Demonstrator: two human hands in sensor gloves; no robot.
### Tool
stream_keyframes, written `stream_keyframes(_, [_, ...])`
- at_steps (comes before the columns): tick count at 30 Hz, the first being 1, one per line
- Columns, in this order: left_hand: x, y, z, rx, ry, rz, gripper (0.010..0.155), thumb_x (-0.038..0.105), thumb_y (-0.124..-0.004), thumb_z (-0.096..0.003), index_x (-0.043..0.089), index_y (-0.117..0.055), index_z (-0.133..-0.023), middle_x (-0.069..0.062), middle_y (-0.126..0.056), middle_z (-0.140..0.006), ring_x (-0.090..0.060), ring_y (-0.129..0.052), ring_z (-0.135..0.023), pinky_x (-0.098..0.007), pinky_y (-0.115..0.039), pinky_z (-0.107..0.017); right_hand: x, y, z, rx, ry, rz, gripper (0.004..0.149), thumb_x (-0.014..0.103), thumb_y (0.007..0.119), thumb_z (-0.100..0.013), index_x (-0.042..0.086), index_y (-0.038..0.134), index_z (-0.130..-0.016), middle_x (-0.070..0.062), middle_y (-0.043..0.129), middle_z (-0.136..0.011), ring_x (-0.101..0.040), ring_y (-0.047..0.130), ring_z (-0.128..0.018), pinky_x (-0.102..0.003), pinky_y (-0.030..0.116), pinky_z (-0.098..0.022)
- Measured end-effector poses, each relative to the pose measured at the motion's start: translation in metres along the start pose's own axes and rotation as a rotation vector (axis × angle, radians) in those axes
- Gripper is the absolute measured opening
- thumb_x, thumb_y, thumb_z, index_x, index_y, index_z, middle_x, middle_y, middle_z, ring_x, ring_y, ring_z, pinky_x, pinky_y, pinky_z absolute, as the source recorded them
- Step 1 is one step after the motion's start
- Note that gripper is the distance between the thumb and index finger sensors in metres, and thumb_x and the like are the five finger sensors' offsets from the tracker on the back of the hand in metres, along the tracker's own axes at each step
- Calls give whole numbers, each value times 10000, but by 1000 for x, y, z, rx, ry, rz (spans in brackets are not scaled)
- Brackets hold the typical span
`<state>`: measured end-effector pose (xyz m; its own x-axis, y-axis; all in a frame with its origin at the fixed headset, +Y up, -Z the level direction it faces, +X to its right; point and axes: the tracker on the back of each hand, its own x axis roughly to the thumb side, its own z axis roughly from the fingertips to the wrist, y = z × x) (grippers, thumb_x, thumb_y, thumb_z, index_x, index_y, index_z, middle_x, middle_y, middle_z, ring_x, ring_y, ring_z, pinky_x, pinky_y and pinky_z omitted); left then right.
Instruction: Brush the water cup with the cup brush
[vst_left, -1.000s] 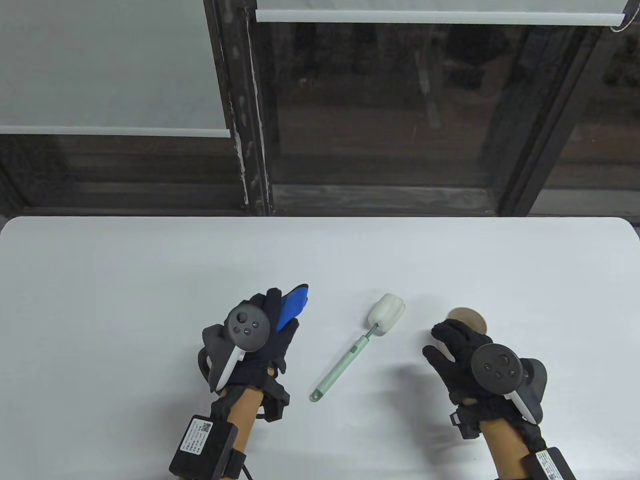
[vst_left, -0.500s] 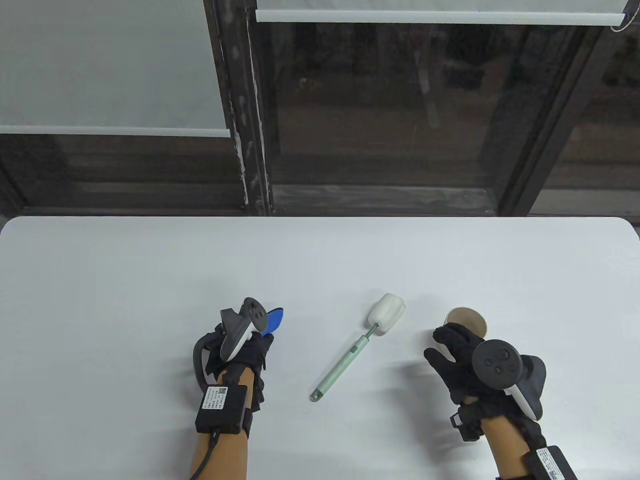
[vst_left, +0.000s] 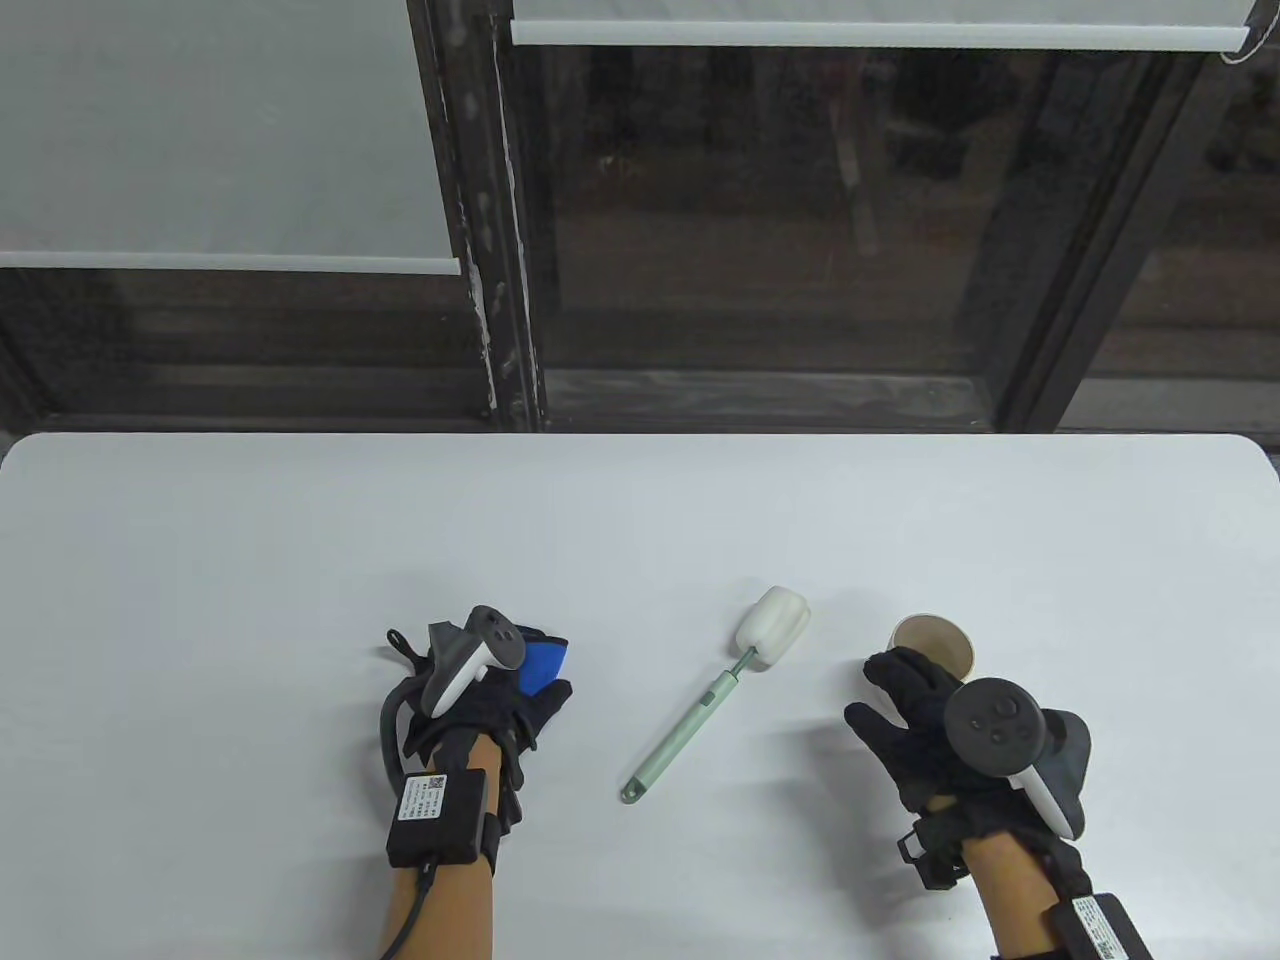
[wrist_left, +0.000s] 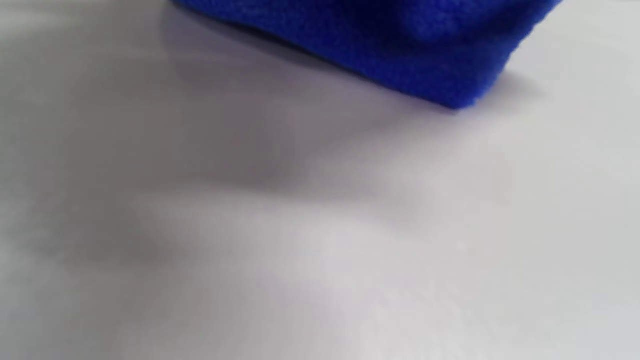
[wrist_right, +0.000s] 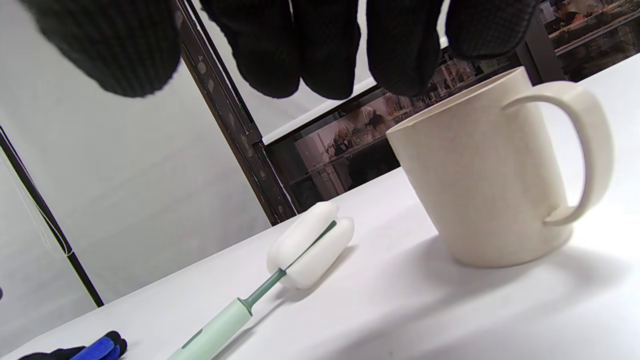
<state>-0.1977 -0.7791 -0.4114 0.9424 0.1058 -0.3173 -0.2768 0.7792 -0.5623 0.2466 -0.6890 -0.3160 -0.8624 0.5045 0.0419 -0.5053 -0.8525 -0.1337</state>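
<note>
The cup brush (vst_left: 700, 710), with a mint-green handle and white sponge head, lies diagonally on the white table (vst_left: 250, 550) between my hands. It also shows in the right wrist view (wrist_right: 310, 245). The cream water cup (vst_left: 940, 642) stands upright to its right, with its handle showing in the right wrist view (wrist_right: 485, 185). My right hand (vst_left: 872, 690) hovers just before the cup with its fingers (wrist_right: 325, 50) spread above the rim, touching nothing. My left hand (vst_left: 520, 690) lies on its side left of the brush, gripping a blue cloth (vst_left: 545, 665) that touches the table.
The blue cloth's edge (wrist_left: 425, 60) rests on bare table in the left wrist view. The table's far edge meets a dark window frame (vst_left: 490, 300) with blinds behind it.
My left hand has rolled onto its side and drawn back toward me, taking the blue cloth with it. The right hand, brush and cup have hardly moved.
</note>
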Motion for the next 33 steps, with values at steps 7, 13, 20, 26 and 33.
stream_keyframes(7, [-8,-4,-4,-56,-36,106,920,830,-484,-247,539,-64,-1012,231,117,-1133,-178,201,-1071,-590,63,-764,-2,0,1,-7,2,-15,644,654,724,-427,353,651,-992,30,656,-1047,-333,730,-975,-559,623,-671])
stream_keyframes(13, [-2,26,34,179,-180,157,899,800,-570,-303,515,-248,-1093,151,-58,-1235,-224,89,-1125,-611,6,-779,-1,0,1,-11,-7,3,653,658,718,-428,361,630,-1003,31,643,-1054,-327,723,-983,-564,614,-675])
stream_keyframes(20, [5,46,95,402,-321,125,723,710,-651,-411,528,-441,-1079,59,-293,-1259,-302,-109,-1150,-628,-148,-793,2,-2,3,-60,-3,33,646,663,676,-444,370,608,-1016,26,654,-1047,-325,738,-970,-557,622,-670])
stream_keyframes(26, [8,29,139,487,-419,203,767,711,-661,-409,420,-513,-1103,20,-399,-1253,-309,-169,-1166,-630,-172,-801,11,-1,5,-63,-35,67,638,672,660,-449,374,616,-1011,36,655,-1049,-316,741,-972,-556,620,-674])
stream_keyframes(33, [18,11,158,547,-494,151,744,698,-653,-418,415,-540,-1097,6,-446,-1242,-326,-297,-1170,-626,-255,-813,19,-3,9,-87,-53,87,621,663,661,-456,368,629,-1002,35,691,-1023,-260,820,-912,-537,645,-663])
